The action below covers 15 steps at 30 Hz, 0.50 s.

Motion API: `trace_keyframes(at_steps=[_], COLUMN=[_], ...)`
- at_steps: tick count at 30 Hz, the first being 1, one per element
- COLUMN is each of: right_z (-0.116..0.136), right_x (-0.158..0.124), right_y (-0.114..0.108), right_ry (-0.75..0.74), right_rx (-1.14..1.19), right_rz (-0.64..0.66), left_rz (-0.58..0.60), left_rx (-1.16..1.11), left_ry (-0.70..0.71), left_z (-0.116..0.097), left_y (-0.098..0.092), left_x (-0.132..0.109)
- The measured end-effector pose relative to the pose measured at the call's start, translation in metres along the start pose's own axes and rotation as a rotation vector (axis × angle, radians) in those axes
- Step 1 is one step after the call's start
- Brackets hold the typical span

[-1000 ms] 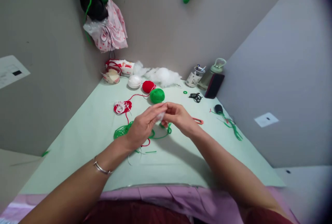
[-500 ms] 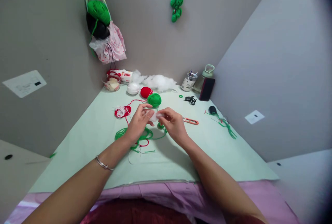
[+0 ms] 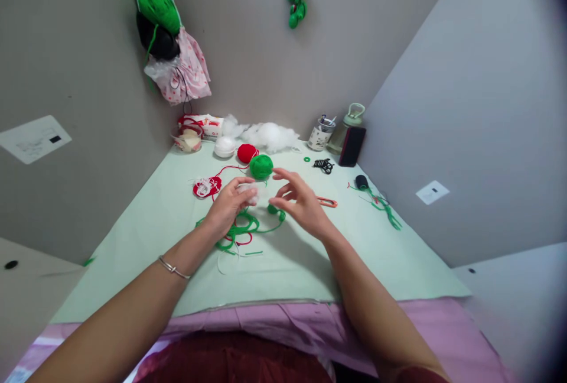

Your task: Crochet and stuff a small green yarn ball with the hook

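My left hand (image 3: 228,205) is closed on a small white tuft of stuffing (image 3: 252,192), held above the pale green table (image 3: 146,235). My right hand (image 3: 297,201) hovers just to the right of it with the fingers spread and nothing in them. Under my hands lies a tangle of green yarn (image 3: 239,229) with a bit of red thread. A green yarn ball (image 3: 261,166) sits just beyond my fingertips, with a red ball (image 3: 246,152) and a white ball (image 3: 224,146) behind it.
White stuffing (image 3: 270,133) is heaped at the back wall. A red and white knitted piece (image 3: 206,186) lies to the left, orange snips (image 3: 326,201) to the right. A cup (image 3: 319,133), bottle (image 3: 348,129), black phone (image 3: 351,146) and black yarn ball (image 3: 361,181) stand back right. Bags (image 3: 170,46) hang on the wall.
My right hand has let go of the white tuft and spread its fingers. My left hand keeps the tuft and has shifted slightly left. The camera tilted a little.
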State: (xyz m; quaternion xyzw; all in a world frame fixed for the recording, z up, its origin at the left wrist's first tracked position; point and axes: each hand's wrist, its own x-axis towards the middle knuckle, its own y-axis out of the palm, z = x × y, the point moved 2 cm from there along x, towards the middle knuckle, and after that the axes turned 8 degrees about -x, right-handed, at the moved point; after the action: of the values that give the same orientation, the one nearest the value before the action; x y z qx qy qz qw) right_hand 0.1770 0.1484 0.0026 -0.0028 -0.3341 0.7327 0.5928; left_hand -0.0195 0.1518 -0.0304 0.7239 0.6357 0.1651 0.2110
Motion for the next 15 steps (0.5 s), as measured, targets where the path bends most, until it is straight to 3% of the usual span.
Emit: trace_keyframes(at_steps=[2, 5, 11, 13, 15], right_z=[0.004, 0.003, 0.01, 0.024, 0.043], right_x=[-0.003, -0.003, 0.009, 0.013, 0.018], right_y=[0.015, 0.022, -0.006, -0.025, -0.048], right_ry=[-0.038, 0.031, 0.106, 0.039, -0.125], right_rx=[-0.012, 0.016, 0.113, 0.106, 0.021], right_rz=[0.029, -0.039, -0.056, -0.246, -0.548], left_rz=[0.046, 0.071, -0.042, -0.126, -0.194], left_rx=[0.008, 0.023, -0.009, -0.051, -0.092], left_ry=[-0.036, -0.047, 0.047, 0.093, 0.128], left_z=[0.004, 0.005, -0.002, -0.004, -0.004], left_y=[0.007, 0.013, -0.002, -0.011, -0.02], left_x=[-0.004, -0.007, 0.003, 0.008, 0.012])
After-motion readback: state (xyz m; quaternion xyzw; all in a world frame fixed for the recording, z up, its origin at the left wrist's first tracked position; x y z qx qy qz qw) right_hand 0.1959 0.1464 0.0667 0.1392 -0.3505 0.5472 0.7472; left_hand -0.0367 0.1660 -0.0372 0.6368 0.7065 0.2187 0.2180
